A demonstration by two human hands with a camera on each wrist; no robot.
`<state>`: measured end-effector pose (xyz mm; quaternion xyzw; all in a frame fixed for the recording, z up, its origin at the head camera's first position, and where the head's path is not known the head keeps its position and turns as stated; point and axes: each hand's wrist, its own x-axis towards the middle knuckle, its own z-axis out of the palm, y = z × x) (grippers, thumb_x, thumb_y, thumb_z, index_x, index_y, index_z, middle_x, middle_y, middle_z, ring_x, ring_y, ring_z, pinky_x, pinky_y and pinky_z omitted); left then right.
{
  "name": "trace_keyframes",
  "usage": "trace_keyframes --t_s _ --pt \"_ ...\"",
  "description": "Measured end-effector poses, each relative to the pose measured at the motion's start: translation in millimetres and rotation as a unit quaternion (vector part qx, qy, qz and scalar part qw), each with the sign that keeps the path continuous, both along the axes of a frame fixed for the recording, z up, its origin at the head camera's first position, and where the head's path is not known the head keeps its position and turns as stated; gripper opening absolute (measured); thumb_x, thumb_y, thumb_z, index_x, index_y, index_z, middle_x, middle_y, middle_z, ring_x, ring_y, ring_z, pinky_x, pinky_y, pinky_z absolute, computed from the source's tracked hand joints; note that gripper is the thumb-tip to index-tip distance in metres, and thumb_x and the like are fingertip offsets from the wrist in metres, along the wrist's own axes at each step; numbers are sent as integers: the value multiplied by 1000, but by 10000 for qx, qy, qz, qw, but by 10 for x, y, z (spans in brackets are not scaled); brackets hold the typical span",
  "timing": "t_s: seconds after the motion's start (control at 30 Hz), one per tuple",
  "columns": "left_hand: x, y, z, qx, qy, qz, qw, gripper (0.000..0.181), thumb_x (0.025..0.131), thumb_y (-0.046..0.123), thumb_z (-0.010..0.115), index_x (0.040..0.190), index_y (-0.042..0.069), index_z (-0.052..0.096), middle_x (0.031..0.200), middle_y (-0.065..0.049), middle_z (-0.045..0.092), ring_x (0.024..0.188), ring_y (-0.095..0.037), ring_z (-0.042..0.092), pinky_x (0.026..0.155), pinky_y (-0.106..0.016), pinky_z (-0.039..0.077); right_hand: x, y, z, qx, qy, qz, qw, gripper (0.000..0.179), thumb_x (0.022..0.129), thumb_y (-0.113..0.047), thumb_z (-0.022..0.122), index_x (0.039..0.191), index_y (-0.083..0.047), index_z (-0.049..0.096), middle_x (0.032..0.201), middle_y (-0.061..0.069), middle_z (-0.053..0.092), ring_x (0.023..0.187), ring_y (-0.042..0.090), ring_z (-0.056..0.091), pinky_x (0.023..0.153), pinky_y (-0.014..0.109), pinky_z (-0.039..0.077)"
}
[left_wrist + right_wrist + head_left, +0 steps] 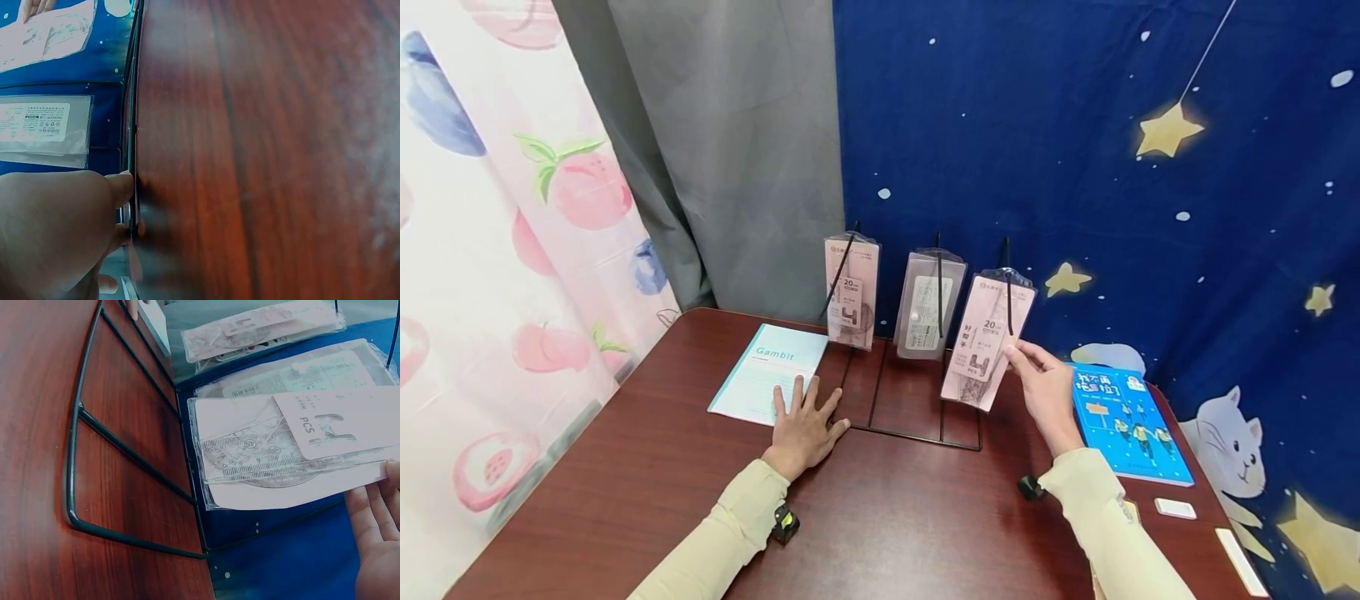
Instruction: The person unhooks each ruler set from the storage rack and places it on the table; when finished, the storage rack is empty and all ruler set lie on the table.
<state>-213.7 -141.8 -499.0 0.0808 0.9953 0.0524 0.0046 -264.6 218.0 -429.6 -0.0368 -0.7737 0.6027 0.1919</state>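
My right hand pinches the right edge of a pink ruler set pack, thumb in front and fingers behind. The pack hangs tilted from a rack hook; a clear protractor and ruler show through its plastic in the right wrist view. My left hand rests palm down, fingers spread, over the notebook's lower corner and beside the rack's base. Black wire forms the display rack. Another pink pack hangs on its left hook, and a pack with its label side forward hangs in the middle.
A white Gambit notebook lies left of the rack. On the right are a blue book, a small white block and a white strip near the table's edge. Curtains hang behind the table.
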Motion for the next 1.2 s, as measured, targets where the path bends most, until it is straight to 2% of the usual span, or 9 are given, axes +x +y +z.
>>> trace_keyframes --t_s 0.13,0.23,0.47,0.7,0.9,1.1,1.2 --pt "-3 5 -2 -14 -4 -4 10000 57 108 50 47 157 21 48 166 -23 32 158 -47 20 122 -74 10 67 -12 5 -80 -18 37 10000 40 95 -29 78 122 0 75 98 -11 77 82 -8 73 80 18 60" --pt "-5 4 5 -7 -21 -2 10000 57 108 50 47 157 21 48 166 -23 32 158 -47 20 122 -74 10 120 -13 14 -32 -88 43 9999 41 94 -30 78 122 -1 75 94 -15 77 81 -8 72 78 15 58" --pt "-9 8 13 46 -133 3 9999 58 108 51 47 158 21 46 167 -23 30 159 -47 17 122 -74 7 232 -16 11 227 -333 -11 9992 44 94 -39 77 123 -7 76 111 5 79 85 -7 72 79 11 56" --pt "-14 8 6 16 -91 -18 10000 58 108 51 47 158 21 46 167 -23 31 158 -47 18 122 -75 8 367 -30 21 251 -452 16 9987 43 93 -40 78 123 -9 76 110 4 79 87 -3 74 81 10 55" --pt "-19 15 15 -19 -64 -50 10000 59 107 50 48 158 20 46 166 -23 32 158 -47 18 122 -75 9 501 -23 56 389 -751 43 9964 47 93 -46 76 128 -14 75 122 11 77 98 5 75 84 7 52" --pt "-26 6 10 -40 -138 -9 9999 60 108 51 47 159 21 45 167 -23 31 159 -47 17 122 -74 7 584 -13 51 461 -732 58 9962 48 94 -45 76 126 -10 75 121 13 76 92 -4 73 85 6 52" --pt "-28 4 17 -37 -177 -13 9998 59 108 50 47 159 20 45 167 -23 30 159 -47 16 122 -75 7 626 -9 49 434 -651 58 9969 46 94 -42 77 125 -9 75 118 9 78 90 -8 72 84 7 53"
